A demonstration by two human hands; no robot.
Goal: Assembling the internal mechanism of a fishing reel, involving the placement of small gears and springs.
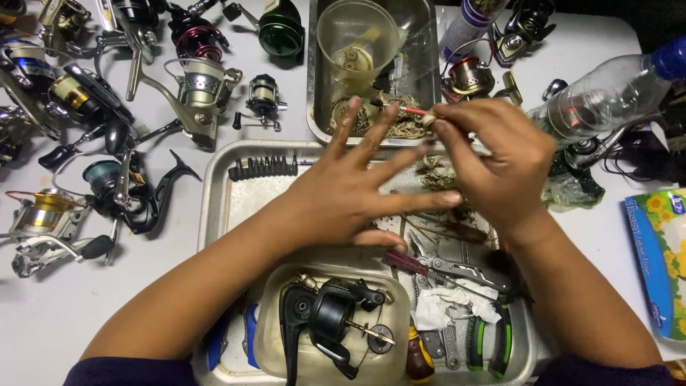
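Note:
My left hand (357, 186) hovers over a metal tray (214, 193), fingers spread wide and holding nothing. My right hand (493, 157) pinches a small metal part (429, 120) between thumb and fingertips, with a thin red-handled tool (400, 109) sticking out toward the left. Both hands meet above the gap between the front tray and a deeper steel pan (314, 86). Below my wrists, a clear plastic tub (266, 336) holds a black fishing reel body (325, 318).
Several spinning reels (200, 86) lie across the white table at left and top. A clear cup (357, 39) stands in the steel pan. Pliers (457, 270), a rack of bits (263, 168), crumpled tissue (457, 307), a plastic bottle (607, 89) and a tissue pack (661, 257) are around.

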